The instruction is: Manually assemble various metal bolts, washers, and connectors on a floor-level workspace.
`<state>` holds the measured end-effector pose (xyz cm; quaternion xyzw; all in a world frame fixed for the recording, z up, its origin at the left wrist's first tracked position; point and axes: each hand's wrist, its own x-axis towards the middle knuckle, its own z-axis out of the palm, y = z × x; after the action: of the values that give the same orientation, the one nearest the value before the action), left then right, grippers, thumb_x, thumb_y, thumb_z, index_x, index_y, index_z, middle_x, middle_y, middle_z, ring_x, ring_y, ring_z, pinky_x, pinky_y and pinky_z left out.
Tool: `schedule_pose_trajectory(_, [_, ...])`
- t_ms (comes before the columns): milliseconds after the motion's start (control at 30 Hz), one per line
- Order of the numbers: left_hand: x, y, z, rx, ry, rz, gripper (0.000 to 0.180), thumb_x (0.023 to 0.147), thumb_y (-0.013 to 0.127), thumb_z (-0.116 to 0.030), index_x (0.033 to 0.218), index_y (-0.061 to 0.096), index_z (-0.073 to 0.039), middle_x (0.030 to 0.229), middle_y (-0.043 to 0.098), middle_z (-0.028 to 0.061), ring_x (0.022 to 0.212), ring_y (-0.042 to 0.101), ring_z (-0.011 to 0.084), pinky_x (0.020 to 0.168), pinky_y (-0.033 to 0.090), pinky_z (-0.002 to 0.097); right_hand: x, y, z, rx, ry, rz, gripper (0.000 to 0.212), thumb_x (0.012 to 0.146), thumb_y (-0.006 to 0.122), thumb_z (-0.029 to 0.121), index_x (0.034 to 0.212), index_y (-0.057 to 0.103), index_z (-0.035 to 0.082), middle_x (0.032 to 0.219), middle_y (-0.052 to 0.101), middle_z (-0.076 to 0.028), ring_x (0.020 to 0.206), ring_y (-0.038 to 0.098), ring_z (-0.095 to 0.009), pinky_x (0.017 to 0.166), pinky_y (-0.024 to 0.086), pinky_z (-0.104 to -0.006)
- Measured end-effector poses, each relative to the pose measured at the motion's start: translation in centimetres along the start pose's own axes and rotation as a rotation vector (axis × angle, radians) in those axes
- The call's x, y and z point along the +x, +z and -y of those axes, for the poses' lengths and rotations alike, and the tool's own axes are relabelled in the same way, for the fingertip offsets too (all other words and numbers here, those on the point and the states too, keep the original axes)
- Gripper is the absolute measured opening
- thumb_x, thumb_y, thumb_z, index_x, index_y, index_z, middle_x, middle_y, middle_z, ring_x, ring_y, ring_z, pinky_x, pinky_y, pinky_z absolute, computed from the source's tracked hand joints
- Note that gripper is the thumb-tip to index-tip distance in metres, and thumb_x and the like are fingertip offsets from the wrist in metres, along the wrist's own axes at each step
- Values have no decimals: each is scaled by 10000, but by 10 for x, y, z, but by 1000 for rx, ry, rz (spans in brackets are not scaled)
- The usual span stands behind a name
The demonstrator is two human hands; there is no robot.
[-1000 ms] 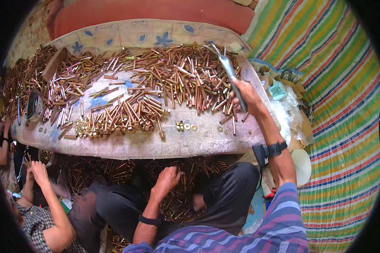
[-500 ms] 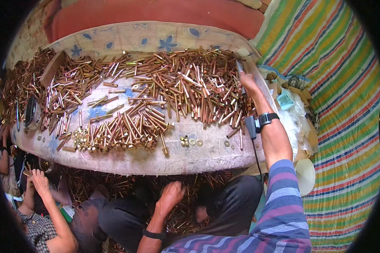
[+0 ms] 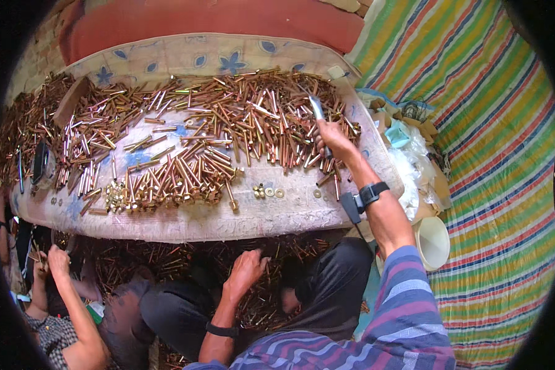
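Observation:
My right hand (image 3: 330, 139) is closed round a slim silver bladed tool (image 3: 316, 107), over the right end of a heap of brassy expansion bolts (image 3: 277, 117). The tool's upper end reaches over the bolts; part of its handle is hidden in the fist. A wristband with a small dark device (image 3: 364, 198) sits on that arm. My left hand (image 3: 245, 271) is over my lap below the table edge, fingers curled; whatever is in them is hidden. Nearest to it are more loose bolts (image 3: 259, 306) lying between my legs.
The bolts cover much of a padded, cloth-covered table (image 3: 277, 224). Near its front lie washers (image 3: 274, 193) and small brass nuts (image 3: 113, 197). At right stand a white bucket (image 3: 433, 244) and plastic bags (image 3: 415, 166). A co-worker's hands (image 3: 57, 262) are at lower left.
My right hand has moved left and a little nearer with the bladed tool, showing more of it. The whole view has shifted slightly. My left hand stays over my lap.

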<state>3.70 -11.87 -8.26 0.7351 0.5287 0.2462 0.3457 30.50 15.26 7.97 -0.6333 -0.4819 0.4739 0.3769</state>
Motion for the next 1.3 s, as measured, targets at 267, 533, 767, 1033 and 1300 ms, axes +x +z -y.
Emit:
schedule_pose_trajectory(267, [-6, -13, -6, -9, 2, -3, 334, 900, 681, -253, 839, 608, 67, 787, 621, 282, 829, 601, 481, 738, 484, 532, -50, 24, -27, -10, 51, 3, 465, 1031, 413, 445, 872, 532, 24, 674, 547, -55, 485, 509, -132, 409, 447, -299])
schedule_pose_trajectory(533, [-10, 0, 4, -16, 56, -54, 307, 910, 668, -241, 904, 617, 61, 867, 622, 293, 894, 591, 475, 778, 473, 528, -87, 22, -36, -37, 15, 24, 425, 1045, 407, 450, 905, 486, 57, 643, 477, -23, 484, 496, -121, 398, 441, -306])
schedule_pose_trajectory(767, [1, 9, 10, 6, -29, 71, 311, 919, 650, -250, 898, 616, 58, 854, 617, 285, 891, 583, 482, 778, 470, 530, -115, -6, -25, -91, 75, 65, 434, 1045, 445, 444, 967, 547, 30, 648, 484, -5, 493, 475, -94, 399, 433, -277])
schedule_pose_trajectory(1033, [-3, 4, 6, 48, -57, 13, 337, 907, 656, -268, 789, 590, 40, 809, 633, 275, 824, 613, 469, 738, 492, 548, -53, -29, 37, -278, -200, 69, 320, 966, 591, 318, 978, 593, -2, 720, 583, -17, 499, 527, -72, 408, 436, -230])
schedule_pose_trajectory(1300, [-1, 11, 13, 77, -40, 18, 294, 896, 657, -240, 798, 582, 26, 793, 620, 262, 809, 608, 462, 713, 486, 549, 54, 12, 72, -7, -268, 6, 260, 974, 591, 232, 927, 615, -23, 732, 634, -47, 530, 562, -102, 425, 457, -242])
